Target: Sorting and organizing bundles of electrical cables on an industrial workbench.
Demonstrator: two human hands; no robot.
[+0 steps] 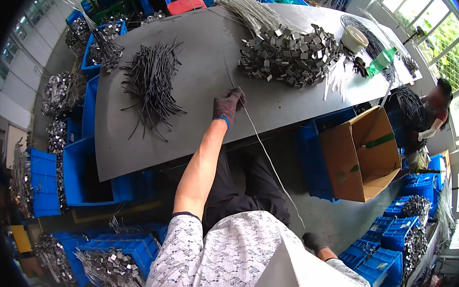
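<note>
My left hand [230,104], in a dark glove with a blue cuff, is closed on a thin, light grey wire [262,142] just above the metal table [206,53]. From there the wire hangs past the table's near edge, bending down toward my right hand [315,241]. That gloved hand is low at my right side, closed at the wire's lower end; its fingers show only in part. Left of my left hand lies a loose heap of short black tubes or cords [154,84]. To its right is a large pile of wires with square metal pieces [290,55].
White strips [335,77], a round tub [354,40] and a green bottle [382,61] lie at the table's right. An open cardboard box [344,159] stands below. Blue crates [87,171] of metal parts line both sides. Another person [426,112] is at far right.
</note>
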